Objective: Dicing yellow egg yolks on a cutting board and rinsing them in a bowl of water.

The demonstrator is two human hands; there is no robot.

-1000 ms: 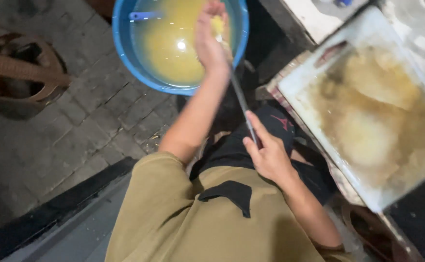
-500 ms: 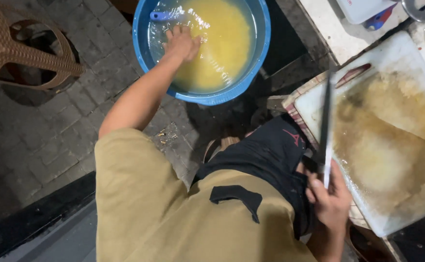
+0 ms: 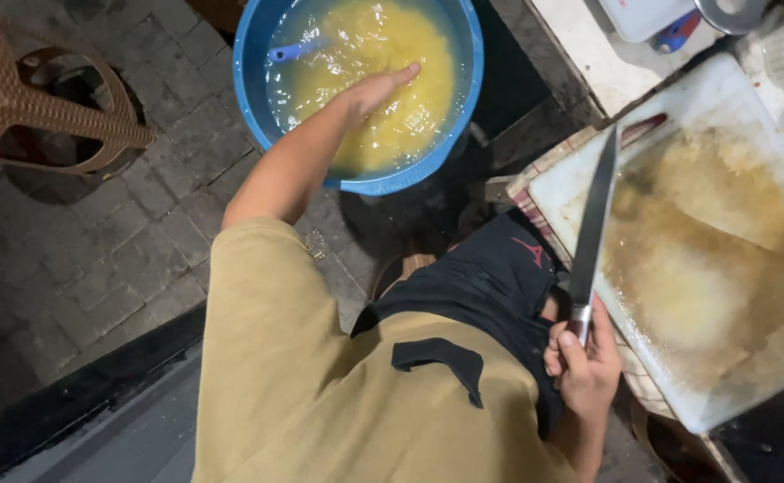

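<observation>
Nearest, at the lower right of the frame, the right hand (image 3: 584, 362) has its fingers (image 3: 560, 344) curled tight round the handle of a knife (image 3: 593, 224), whose long dark blade points up the frame and lies across the left edge of a white cutting board (image 3: 741, 98). The board, smeared with wet yellow-brown pulp, fills the right side. Further up, the left arm stretches toward the top centre, where the left hand (image 3: 370, 94) is flat, fingers (image 3: 401, 73) straight and together, holding nothing, resting on the surface of yellow liquid in a blue basin (image 3: 464, 107) on the paved floor. A blue utensil (image 3: 295, 51) lies in the liquid, upper left of the hand. A woven brown chair (image 3: 43, 112) sits at the upper left.
</observation>
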